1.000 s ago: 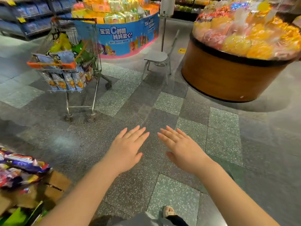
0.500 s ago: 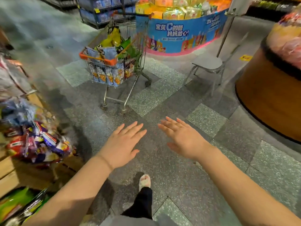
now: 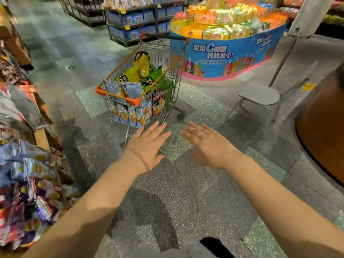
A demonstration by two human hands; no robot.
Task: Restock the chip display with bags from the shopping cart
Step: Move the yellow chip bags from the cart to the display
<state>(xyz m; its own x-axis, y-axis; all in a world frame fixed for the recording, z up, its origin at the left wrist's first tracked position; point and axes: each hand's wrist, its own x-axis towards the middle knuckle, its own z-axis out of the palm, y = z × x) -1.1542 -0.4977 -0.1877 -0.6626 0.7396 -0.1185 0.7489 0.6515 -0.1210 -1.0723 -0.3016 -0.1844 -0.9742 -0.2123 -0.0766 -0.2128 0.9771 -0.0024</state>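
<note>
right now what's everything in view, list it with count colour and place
shopping cart: one, metal with orange trim, centre, ahead of the hands
chip bags in the cart: many, yellow, green and pale blue, heaped to the rim
chip display: one, mixed-colour bags, blurred, along the left edge
round promo stand: one, blue with pink base, behind the cart
shelving: blue packs, back centre
chair: one, grey, right of the cart
wooden round stand: one, brown, right edge
floor: grey and green speckled tiles
left hand: open, empty, short of the cart
right hand: open, empty
</note>
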